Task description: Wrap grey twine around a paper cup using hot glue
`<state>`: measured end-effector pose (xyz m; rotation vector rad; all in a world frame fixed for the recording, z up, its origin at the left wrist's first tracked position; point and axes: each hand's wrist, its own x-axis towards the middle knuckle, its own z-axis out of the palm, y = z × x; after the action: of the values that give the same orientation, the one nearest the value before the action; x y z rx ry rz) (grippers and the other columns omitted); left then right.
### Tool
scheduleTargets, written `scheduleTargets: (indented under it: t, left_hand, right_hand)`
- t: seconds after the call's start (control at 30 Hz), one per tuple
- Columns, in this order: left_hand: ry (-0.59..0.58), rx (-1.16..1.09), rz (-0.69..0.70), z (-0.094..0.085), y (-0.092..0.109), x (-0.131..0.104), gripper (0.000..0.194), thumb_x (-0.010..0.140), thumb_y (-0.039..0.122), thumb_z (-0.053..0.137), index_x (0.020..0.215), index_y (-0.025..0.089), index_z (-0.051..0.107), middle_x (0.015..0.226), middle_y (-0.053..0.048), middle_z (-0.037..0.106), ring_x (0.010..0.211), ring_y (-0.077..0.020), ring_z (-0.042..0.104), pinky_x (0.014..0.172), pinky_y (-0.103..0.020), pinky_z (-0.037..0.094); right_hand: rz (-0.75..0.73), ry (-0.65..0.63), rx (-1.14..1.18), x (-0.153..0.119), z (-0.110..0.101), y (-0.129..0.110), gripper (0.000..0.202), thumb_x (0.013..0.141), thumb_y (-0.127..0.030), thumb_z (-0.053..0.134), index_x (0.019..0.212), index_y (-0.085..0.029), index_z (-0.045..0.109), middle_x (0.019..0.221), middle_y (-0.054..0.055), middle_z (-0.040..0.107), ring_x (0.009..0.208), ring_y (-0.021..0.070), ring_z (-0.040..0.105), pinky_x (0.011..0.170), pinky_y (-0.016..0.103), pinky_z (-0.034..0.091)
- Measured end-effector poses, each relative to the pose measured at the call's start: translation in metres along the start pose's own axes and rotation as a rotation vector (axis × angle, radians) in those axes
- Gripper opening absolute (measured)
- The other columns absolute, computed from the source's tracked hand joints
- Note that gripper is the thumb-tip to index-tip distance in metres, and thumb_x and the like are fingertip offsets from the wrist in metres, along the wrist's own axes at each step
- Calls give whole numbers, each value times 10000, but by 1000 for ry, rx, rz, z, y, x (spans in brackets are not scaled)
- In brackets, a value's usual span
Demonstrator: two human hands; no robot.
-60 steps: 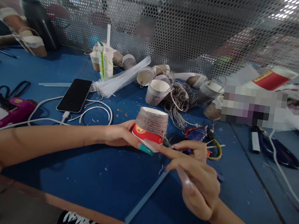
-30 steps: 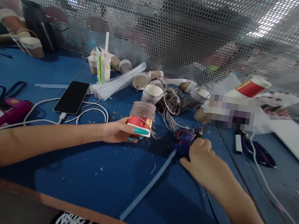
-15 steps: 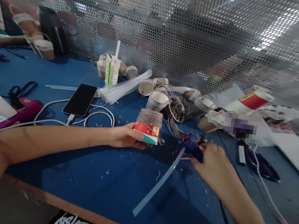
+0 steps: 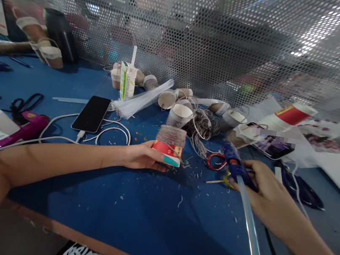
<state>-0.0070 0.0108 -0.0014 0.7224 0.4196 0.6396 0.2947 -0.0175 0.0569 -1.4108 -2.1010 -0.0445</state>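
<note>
My left hand is closed around a red and white paper cup, whose upper part is wound with grey-brown twine. The cup stands upside down or nearly so, just above or on the table; I cannot tell which. In my right hand is a blue glue gun, its nozzle pointing away from me. A long clear glue stick sticks out of its back toward the table edge. Just left of the gun lie a red ring-shaped handle and a thin wooden stick.
Behind the cup lie a tangle of twine, several twine-wrapped cups and a bundle of glue sticks. A charging phone and magenta glue gun are left; another phone is right. Perforated metal stands behind.
My right hand has lifted the glue gun and turned it, moving right, so the glue stick swings right and the red handle and wooden stick come into sight. My left hand stays put with the cup.
</note>
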Motion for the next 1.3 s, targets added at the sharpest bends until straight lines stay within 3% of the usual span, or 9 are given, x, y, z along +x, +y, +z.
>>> scheduleTargets:
  t: [0.2, 0.33, 0.5, 0.7, 0.8, 0.97, 1.1, 1.3]
  left_hand:
    - [-15, -9, -5, 0, 0, 1, 542, 487, 223, 882, 988, 158, 684, 916, -44, 709, 846, -175, 636, 811, -338, 443]
    - [-33, -10, 4, 0, -1, 3, 498, 505, 218, 874, 964, 155, 693, 890, -40, 713, 829, -171, 635, 813, -339, 441]
    - [-38, 0, 6, 1, -1, 3, 494, 491, 216, 892, 945, 163, 704, 869, -28, 717, 814, -162, 646, 807, -327, 454]
    - [-14, 14, -3, 1, -2, 2, 505, 495, 203, 898, 958, 155, 701, 886, -31, 728, 814, -150, 662, 789, -300, 483]
    - [-5, 18, -6, 2, -2, 2, 494, 491, 160, 891, 942, 149, 690, 877, -28, 725, 814, -149, 669, 796, -304, 490]
    - [42, 0, 15, 3, -2, 3, 501, 508, 141, 883, 961, 143, 669, 873, -33, 714, 799, -149, 667, 809, -318, 492]
    - [71, -4, 22, 4, -4, 3, 473, 503, 119, 877, 930, 133, 673, 874, -44, 702, 798, -154, 655, 817, -331, 483]
    - [57, 17, 21, 5, -3, 3, 484, 488, 110, 877, 929, 137, 680, 886, -45, 704, 814, -161, 663, 826, -336, 479]
  right_hand:
    - [120, -78, 302, -7, 12, -41, 182, 841, -364, 606, 964, -258, 522, 578, -53, 567, 384, 121, 488, 341, 233, 364]
    - [4, -77, 362, -15, 14, -69, 86, 844, -267, 588, 923, -247, 560, 768, -11, 606, 475, 113, 566, 443, 256, 474]
    - [-62, 132, 157, -26, 16, -91, 104, 840, -240, 623, 940, -227, 595, 880, 42, 660, 717, 183, 676, 679, 317, 534]
    - [-71, 228, 171, -28, 19, -92, 49, 837, -206, 645, 879, -228, 634, 752, 3, 673, 610, 148, 661, 602, 276, 525]
    - [-229, 204, 153, -28, 19, -89, 88, 806, -159, 649, 857, -220, 609, 721, 3, 649, 544, 125, 611, 528, 257, 496]
    - [-433, 132, 195, -31, 20, -85, 158, 734, -104, 648, 796, -218, 558, 703, 25, 621, 587, 148, 608, 553, 275, 516]
    - [-397, 39, 171, -33, 21, -84, 170, 731, -122, 673, 831, -228, 586, 734, 28, 658, 610, 156, 635, 591, 282, 533]
    - [-322, 14, 67, -32, 23, -85, 133, 773, -180, 686, 771, -229, 563, 665, -10, 637, 537, 115, 614, 546, 237, 492]
